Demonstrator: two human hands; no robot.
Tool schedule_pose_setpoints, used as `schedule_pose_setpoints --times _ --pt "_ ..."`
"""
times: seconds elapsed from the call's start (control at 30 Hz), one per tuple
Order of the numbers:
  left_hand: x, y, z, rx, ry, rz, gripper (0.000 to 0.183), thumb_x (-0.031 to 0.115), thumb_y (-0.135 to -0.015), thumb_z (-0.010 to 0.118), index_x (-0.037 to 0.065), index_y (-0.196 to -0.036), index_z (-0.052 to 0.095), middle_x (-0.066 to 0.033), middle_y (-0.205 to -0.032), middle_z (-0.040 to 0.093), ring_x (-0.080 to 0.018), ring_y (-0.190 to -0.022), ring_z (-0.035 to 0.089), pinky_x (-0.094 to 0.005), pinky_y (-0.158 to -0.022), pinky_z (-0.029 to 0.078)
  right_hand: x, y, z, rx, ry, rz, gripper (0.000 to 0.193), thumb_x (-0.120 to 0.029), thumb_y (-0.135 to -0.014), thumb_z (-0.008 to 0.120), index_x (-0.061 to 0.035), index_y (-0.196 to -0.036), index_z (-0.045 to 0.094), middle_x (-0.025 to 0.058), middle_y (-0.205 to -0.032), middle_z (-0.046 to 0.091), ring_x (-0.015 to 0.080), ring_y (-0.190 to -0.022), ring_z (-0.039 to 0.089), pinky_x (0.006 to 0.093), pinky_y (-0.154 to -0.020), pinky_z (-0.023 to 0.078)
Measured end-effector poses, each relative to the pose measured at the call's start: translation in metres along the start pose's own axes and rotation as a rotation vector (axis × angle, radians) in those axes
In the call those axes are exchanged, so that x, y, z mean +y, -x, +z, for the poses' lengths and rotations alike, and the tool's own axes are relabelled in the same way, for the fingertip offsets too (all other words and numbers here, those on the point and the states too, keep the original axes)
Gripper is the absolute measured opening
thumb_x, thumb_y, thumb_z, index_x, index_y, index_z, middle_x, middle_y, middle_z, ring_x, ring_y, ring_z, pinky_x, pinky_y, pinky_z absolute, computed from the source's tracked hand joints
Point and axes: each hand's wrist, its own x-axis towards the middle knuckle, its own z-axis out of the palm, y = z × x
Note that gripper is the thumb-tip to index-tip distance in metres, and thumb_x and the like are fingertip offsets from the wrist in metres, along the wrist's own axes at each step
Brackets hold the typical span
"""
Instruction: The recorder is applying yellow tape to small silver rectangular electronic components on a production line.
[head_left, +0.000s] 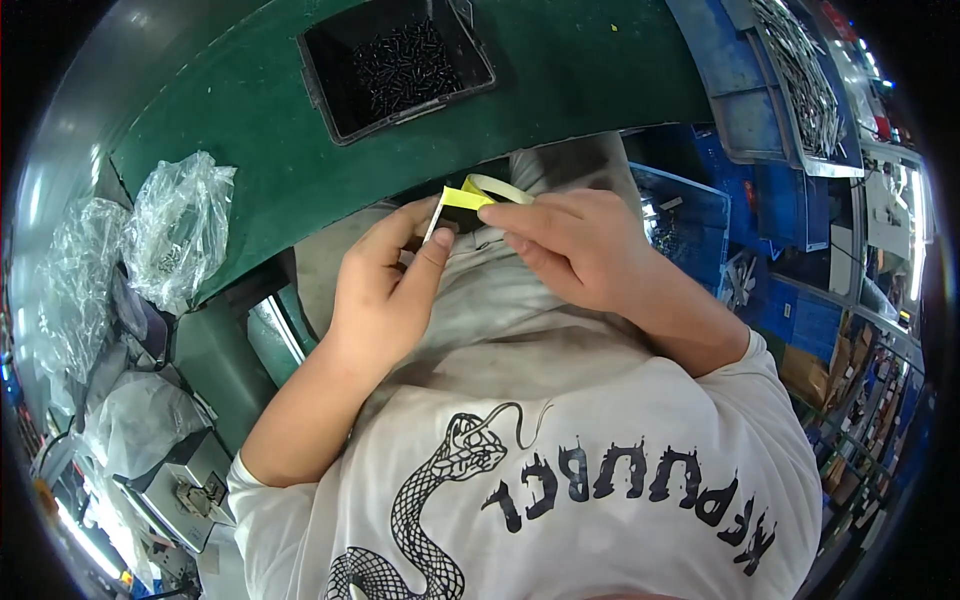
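Note:
My left hand (385,280) pinches a thin pale strip (434,221) upright between thumb and fingers. From the strip's upper end, a short length of bright yellow tape (462,198) runs across to my right hand (590,250). That hand grips a narrow roll of tape (507,188), its pale ring showing above the fingers, with the index fingertip at the yellow tape. Both hands are close together above my lap, just off the near edge of the green table (560,75). What the strip is made of, I cannot tell.
A black bin (320,75) holding many small dark parts stands on the table. Clear plastic bags (180,230) lie to the left. At the right are a blue bin (735,85) with thin metal pieces beyond it, and a lower blue crate (700,245).

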Motion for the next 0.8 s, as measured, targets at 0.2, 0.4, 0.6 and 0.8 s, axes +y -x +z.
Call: schedule_pose_setpoints --times 0.2,0.4,0.6,0.8 --pt "0.0002 0.0055 0.0011 -0.030 0.092 -0.154 0.024 0.016 -0.101 0.055 0.001 -0.114 0.067 -0.0016 -0.087 0.064 -0.0058 -0.074 0.055 -0.0213 -0.059 0.047 -0.0017 -0.0009 0.0041 0.014 0.018 0.045 0.027 -0.010 -0.088 0.066 -0.0066 -0.115 0.065 0.0092 -0.074 0.067 0.0244 -0.059 0.064 0.0336 -0.055 0.049" --pt "-0.0005 0.0043 -0.0003 -0.056 0.201 -0.163 0.027 0.020 -0.103 0.052 0.002 -0.119 0.064 -0.0030 -0.100 0.070 -0.0065 -0.080 0.059 -0.0205 -0.062 0.049 0.0012 0.0009 0.0017 -0.008 0.014 0.092 0.028 -0.010 -0.088 0.066 -0.0086 -0.115 0.066 0.0077 -0.072 0.066 0.0246 -0.058 0.063 0.0338 -0.054 0.049" --pt "-0.0012 0.0048 -0.0030 -0.115 0.214 -0.154 0.026 0.019 -0.104 0.050 0.000 -0.114 0.063 -0.0047 -0.104 0.071 -0.0080 -0.083 0.061 -0.0208 -0.064 0.049 0.0021 0.0018 0.0017 -0.022 0.008 0.109 0.029 -0.011 -0.087 0.066 -0.0095 -0.116 0.066 0.0071 -0.070 0.065 0.0245 -0.058 0.064 0.0345 -0.052 0.049" --pt "-0.0008 0.0047 -0.0022 -0.118 0.214 -0.147 0.025 0.019 -0.104 0.049 -0.001 -0.113 0.063 -0.0051 -0.103 0.070 -0.0081 -0.081 0.061 -0.0209 -0.064 0.049 0.0036 0.0010 0.0041 -0.008 -0.026 0.108 0.029 -0.011 -0.087 0.066 -0.0099 -0.116 0.066 0.0075 -0.069 0.065 0.0246 -0.057 0.063 0.0342 -0.052 0.048"
